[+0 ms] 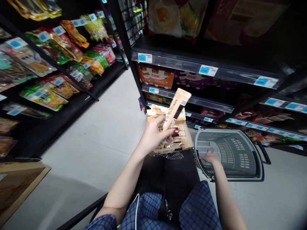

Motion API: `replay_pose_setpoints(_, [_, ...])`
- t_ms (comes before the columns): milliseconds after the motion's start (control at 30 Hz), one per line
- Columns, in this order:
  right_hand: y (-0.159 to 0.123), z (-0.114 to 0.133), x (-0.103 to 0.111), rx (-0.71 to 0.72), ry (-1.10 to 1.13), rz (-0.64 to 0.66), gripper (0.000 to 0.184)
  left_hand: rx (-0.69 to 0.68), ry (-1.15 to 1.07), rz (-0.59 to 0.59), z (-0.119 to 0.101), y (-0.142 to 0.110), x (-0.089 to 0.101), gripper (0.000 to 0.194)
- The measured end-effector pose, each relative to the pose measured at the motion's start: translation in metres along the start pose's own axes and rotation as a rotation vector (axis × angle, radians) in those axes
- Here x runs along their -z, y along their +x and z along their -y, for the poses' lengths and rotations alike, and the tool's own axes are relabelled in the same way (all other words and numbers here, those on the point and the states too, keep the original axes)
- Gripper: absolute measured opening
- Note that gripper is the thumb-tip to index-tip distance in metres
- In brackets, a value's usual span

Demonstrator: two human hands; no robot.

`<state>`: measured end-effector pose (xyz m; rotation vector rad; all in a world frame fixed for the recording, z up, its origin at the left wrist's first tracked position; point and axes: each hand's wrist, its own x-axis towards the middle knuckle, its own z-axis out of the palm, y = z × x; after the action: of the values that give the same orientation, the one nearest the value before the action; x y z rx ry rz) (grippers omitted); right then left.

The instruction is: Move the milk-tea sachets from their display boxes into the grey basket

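My left hand [155, 133] grips a long tan snack packet [177, 107] with a dark stripe, raised and tilted up to the right. Just below the packet an open tan carton [178, 140] of similar packets rests in front of my lap. My right hand [210, 158] lies on the near rim of a grey plastic shopping basket [233, 155] on the floor to the right; its fingers curl over the rim. The basket looks empty inside.
Black shop shelves [206, 72] with blue price tags stand straight ahead and to the right, holding boxed goods. A second shelf row [57, 64] with colourful snack bags runs along the left. A light floor aisle [100, 127] lies between. A brown cardboard box [16, 185] sits lower left.
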<state>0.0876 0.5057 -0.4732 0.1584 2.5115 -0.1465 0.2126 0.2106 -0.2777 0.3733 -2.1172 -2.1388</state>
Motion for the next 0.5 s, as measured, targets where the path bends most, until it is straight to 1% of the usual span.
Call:
replay_pose_setpoints(33, [0.000,-0.011,-0.022,0.008,-0.010,0.039,0.061,-0.008,-0.018,-0.007,0.001,0.001,0.000,0.023])
replay_pose_setpoints(100, [-0.005,-0.026,-0.058,0.039,-0.018,0.087,0.050,-0.015,-0.022,0.007,0.003,0.002,-0.001,0.023])
replay_pose_setpoints(133, [-0.008,-0.030,-0.072,0.053,-0.018,0.100,0.044,-0.014,-0.020,0.021,0.004,0.003,-0.002,0.023])
replay_pose_setpoints(200, [-0.011,-0.034,-0.090,0.079,-0.014,0.108,0.038,-0.009,-0.018,0.039,0.005,0.004,-0.004,0.024])
replay_pose_setpoints(267, [-0.009,-0.031,-0.099,0.104,-0.004,0.101,0.037,-0.014,-0.033,0.039,0.006,0.005,-0.007,0.023])
replay_pose_setpoints(333, [-0.005,-0.019,-0.101,0.133,0.015,0.083,0.037,-0.021,-0.047,0.035,0.007,0.005,-0.009,0.020])
replay_pose_setpoints(400, [0.000,-0.001,-0.097,0.161,0.048,0.058,0.036,-0.011,-0.069,0.049,0.005,0.005,-0.010,0.021])
replay_pose_setpoints(500, [0.005,0.028,-0.083,0.214,0.126,0.014,0.034,0.020,-0.120,0.074,0.001,0.002,-0.010,0.025])
